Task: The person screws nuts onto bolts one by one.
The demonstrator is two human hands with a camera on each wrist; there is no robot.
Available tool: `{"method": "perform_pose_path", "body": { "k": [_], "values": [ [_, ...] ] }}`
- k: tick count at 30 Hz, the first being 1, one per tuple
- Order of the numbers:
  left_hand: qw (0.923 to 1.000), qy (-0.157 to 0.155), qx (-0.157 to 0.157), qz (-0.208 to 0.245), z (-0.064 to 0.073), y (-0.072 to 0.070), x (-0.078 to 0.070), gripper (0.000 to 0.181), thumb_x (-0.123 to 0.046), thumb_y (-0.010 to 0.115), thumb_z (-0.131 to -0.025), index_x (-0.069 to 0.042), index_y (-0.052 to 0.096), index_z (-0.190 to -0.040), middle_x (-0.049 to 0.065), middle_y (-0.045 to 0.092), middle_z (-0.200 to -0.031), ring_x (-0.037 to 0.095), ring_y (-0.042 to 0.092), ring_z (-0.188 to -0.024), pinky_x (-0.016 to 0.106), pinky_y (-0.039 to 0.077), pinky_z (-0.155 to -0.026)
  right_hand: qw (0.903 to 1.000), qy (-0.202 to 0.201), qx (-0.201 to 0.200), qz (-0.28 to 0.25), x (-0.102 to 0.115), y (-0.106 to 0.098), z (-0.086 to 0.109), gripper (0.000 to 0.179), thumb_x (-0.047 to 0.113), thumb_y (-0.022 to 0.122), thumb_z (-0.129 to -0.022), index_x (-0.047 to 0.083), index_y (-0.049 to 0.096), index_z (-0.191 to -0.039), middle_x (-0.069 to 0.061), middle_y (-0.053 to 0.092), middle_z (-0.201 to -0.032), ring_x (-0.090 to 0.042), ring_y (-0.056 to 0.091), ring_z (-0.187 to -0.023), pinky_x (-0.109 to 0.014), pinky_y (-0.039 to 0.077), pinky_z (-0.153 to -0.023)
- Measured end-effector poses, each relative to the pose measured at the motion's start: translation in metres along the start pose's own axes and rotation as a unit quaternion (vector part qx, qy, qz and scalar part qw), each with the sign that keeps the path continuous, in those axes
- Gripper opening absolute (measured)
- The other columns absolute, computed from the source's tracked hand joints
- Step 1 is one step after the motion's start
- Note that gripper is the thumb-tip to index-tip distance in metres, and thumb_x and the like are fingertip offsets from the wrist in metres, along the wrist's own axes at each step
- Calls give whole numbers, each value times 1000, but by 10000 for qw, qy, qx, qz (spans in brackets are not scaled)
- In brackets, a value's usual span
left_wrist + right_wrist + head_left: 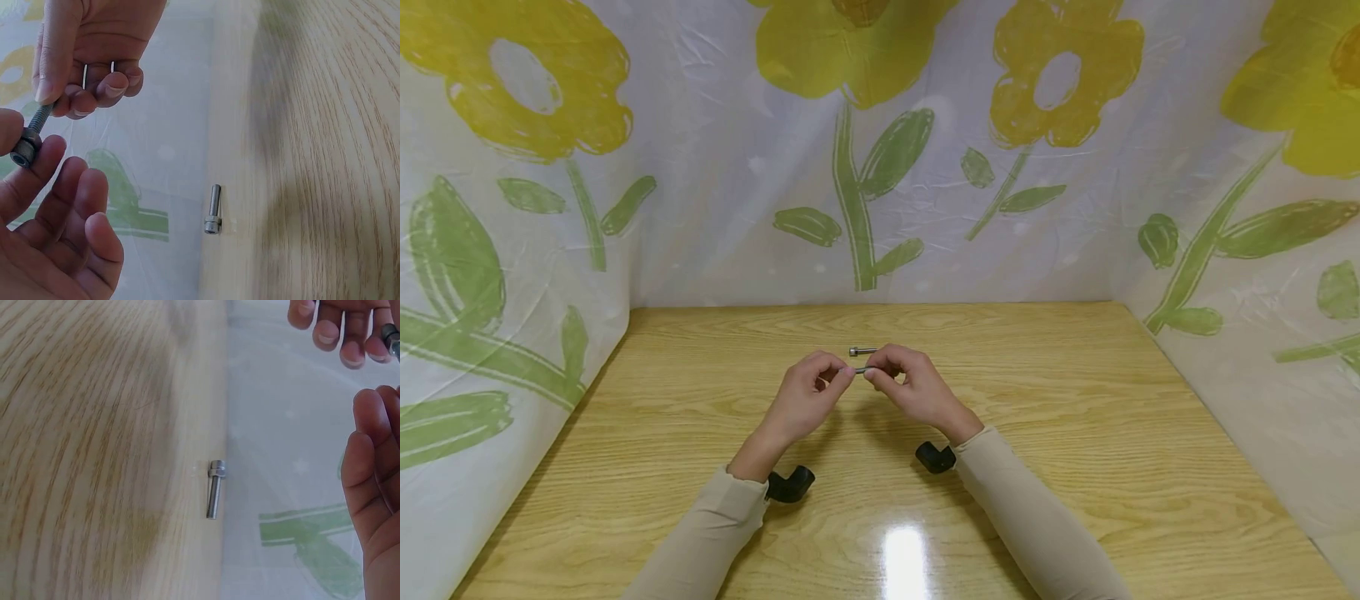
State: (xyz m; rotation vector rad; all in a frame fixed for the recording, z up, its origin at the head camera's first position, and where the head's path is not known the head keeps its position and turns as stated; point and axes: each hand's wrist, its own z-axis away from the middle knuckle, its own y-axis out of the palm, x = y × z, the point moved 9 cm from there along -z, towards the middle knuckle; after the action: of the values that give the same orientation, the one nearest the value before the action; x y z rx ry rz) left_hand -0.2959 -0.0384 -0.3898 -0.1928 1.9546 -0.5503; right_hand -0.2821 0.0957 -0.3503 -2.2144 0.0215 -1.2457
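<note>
Near the table's far half, both hands meet at one dark metal bolt [40, 117] with a socket head and a nut close under that head. My left hand [797, 404] pinches the head-and-nut end between thumb and index finger, its other fingers loosely bent. At the threaded end, my right hand [925, 392] pinches the tip of the shank. A second, shinier bolt [862, 352] lies on the table just beyond the hands; in the right wrist view this bolt [215, 487] also shows a nut against its head.
The wood-grain table [1037, 500] stretches under both arms. A white flowered cloth [722, 167] stands along its back and both sides. Black curved pieces [792, 485] stick out at both wrists. Light glares on the table's near part.
</note>
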Motion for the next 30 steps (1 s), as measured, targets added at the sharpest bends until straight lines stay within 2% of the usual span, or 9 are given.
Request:
{"method": "perform_pose_path", "body": {
  "k": [6, 10, 15, 19, 23, 27, 30],
  "values": [
    [9999, -82, -17, 122, 0, 0, 1, 18, -31, 64, -93, -15, 65, -100, 0, 59, -95, 17, 54, -83, 35, 44, -71, 10000, -38, 28, -52, 0, 0, 1, 8, 4, 56, -97, 2, 64, -97, -15, 60, -82, -23, 51, -68, -29, 41, -62],
    [9997, 18, -116, 216, 0, -2, -3, 20, -15, 70, -89, -10, 61, -106, 6, 59, -100, 19, 57, -82, 31, 45, -69, 10000, -41, -9, -55, 0, 0, 0, 8, 4, 56, -96, 2, 64, -97, -12, 60, -81, -20, 51, -68, -29, 41, -61],
    [9992, 258, -231, 173, -1, -4, -10, 16, 1, 68, -87, 2, 60, -101, 15, 60, -99, 27, 58, -80, 33, 45, -65, 10000, -4, -29, -29, 0, 0, 0, 7, 5, 57, -96, 7, 64, -96, -7, 59, -80, -19, 51, -68, -29, 41, -61],
    [9997, 97, -201, 120, -1, -3, -7, 10, -9, 64, -92, -2, 63, -99, 10, 61, -99, 23, 57, -83, 34, 45, -68, 10000, 0, 10, 17, 0, 0, 0, 8, 6, 56, -97, 4, 64, -96, -9, 60, -81, -21, 52, -68, -29, 42, -62],
    [9998, -134, -76, 119, 0, -2, 0, 16, -24, 58, -97, -11, 66, -96, 2, 61, -95, 17, 54, -85, 35, 45, -73, 10000, -37, 46, 22, 0, 1, 0, 10, 6, 56, -97, 0, 64, -98, -11, 60, -82, -23, 52, -69, -30, 42, -62],
    [9997, -181, -41, 147, 0, -3, 2, 21, -31, 56, -98, -13, 67, -95, 0, 61, -92, 16, 54, -85, 37, 46, -75, 10000, -51, 34, 13, 0, 1, 0, 8, 5, 56, -97, 4, 64, -98, -11, 60, -82, -23, 52, -69, -30, 43, -62],
    [9995, -231, -51, 189, 0, -3, 4, 19, -32, 60, -96, -14, 66, -99, 0, 61, -94, 17, 55, -84, 35, 46, -73, 10000, -54, 12, 11, -1, 1, 1, 8, 5, 56, -97, 5, 64, -98, -11, 60, -82, -23, 52, -69, -30, 42, -62]
  ]
}}
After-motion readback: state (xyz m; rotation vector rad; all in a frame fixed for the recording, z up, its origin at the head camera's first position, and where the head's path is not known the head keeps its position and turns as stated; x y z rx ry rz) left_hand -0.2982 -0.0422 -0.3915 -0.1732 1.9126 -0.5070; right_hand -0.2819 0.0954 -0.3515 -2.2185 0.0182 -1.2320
